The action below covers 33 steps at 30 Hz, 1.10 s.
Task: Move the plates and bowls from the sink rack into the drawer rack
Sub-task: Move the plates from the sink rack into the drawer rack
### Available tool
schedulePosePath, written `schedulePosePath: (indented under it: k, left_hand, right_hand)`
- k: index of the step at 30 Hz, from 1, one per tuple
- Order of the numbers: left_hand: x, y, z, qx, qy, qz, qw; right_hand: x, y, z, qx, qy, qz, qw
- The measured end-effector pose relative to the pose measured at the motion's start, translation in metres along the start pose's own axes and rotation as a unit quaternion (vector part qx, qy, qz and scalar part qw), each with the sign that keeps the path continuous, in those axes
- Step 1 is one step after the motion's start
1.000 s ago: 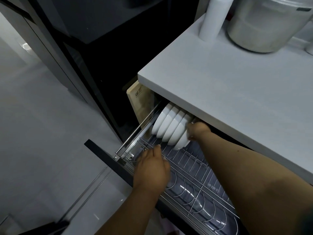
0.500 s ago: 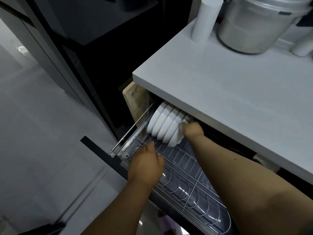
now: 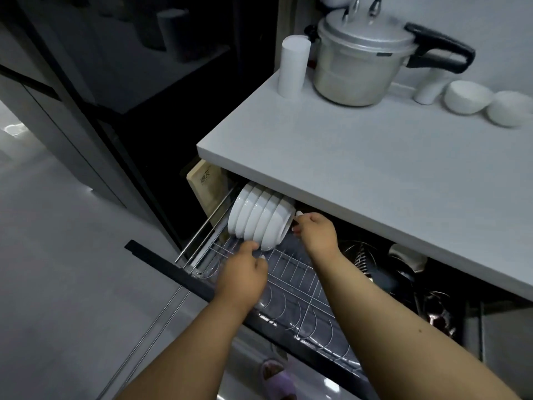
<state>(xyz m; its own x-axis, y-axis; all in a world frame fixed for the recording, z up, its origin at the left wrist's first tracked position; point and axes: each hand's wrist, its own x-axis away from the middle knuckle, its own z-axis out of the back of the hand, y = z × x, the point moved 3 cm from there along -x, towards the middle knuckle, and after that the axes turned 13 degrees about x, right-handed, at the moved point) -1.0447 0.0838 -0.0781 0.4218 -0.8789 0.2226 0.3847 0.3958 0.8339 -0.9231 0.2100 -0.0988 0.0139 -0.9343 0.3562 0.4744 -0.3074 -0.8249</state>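
Several white bowls (image 3: 259,215) stand on edge in a row at the far left end of the wire drawer rack (image 3: 302,284), under the counter. My right hand (image 3: 315,232) pinches the rim of the nearest bowl from the right. Below it, my left hand (image 3: 245,272) is curled at that bowl's lower edge, with the thumb touching it. Two more white bowls (image 3: 467,96) lie upside down on the counter at the far right. The sink rack is out of view.
The white counter (image 3: 375,174) overhangs the open drawer. On it stand a metal pressure cooker (image 3: 357,62) and a white cylinder (image 3: 294,67). A wooden cutting board (image 3: 204,183) stands left of the bowls. Metal utensils (image 3: 360,255) lie deeper in the drawer. A slippered foot (image 3: 274,373) is below.
My left hand has moved from the rack wires up to the nearest bowl's lower edge. My right hand stays at its rim. The view has tilted up, showing more of the counter.
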Motion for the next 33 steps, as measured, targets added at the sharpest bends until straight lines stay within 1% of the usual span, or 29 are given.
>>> schedulePosePath:
  k: [3, 6, 13, 20, 22, 24, 27, 33]
  left_hand:
    - [0.014, 0.012, -0.005, 0.005, -0.013, -0.007, 1.000]
    - [0.034, 0.027, -0.011, 0.006, -0.029, -0.030, 0.999]
    - [0.080, 0.069, -0.037, 0.017, -0.077, -0.089, 0.993]
    - [0.124, 0.117, -0.097, -0.003, -0.149, -0.155, 0.977]
    - [0.136, 0.133, -0.116, -0.004, -0.170, -0.167, 0.971]
    - [0.151, 0.148, -0.135, -0.004, -0.194, -0.183, 0.964]
    - [0.175, 0.171, -0.165, 0.008, -0.239, -0.204, 0.949]
    - [0.218, 0.210, -0.231, -0.014, -0.291, -0.243, 0.925]
  right_hand:
    - [0.019, 0.000, 0.019, -0.016, 0.007, -0.004, 1.000]
    - [0.045, 0.002, 0.047, -0.038, 0.023, -0.008, 0.999]
    - [0.103, 0.017, 0.122, -0.089, 0.084, -0.020, 0.992]
    - [0.158, 0.046, 0.212, -0.135, 0.176, -0.035, 0.975]
    - [0.173, 0.058, 0.238, -0.129, 0.203, -0.035, 0.970]
    - [0.186, 0.070, 0.267, -0.124, 0.229, -0.043, 0.965]
    - [0.204, 0.091, 0.307, -0.150, 0.262, -0.061, 0.951]
    - [0.234, 0.138, 0.383, -0.171, 0.315, -0.089, 0.929]
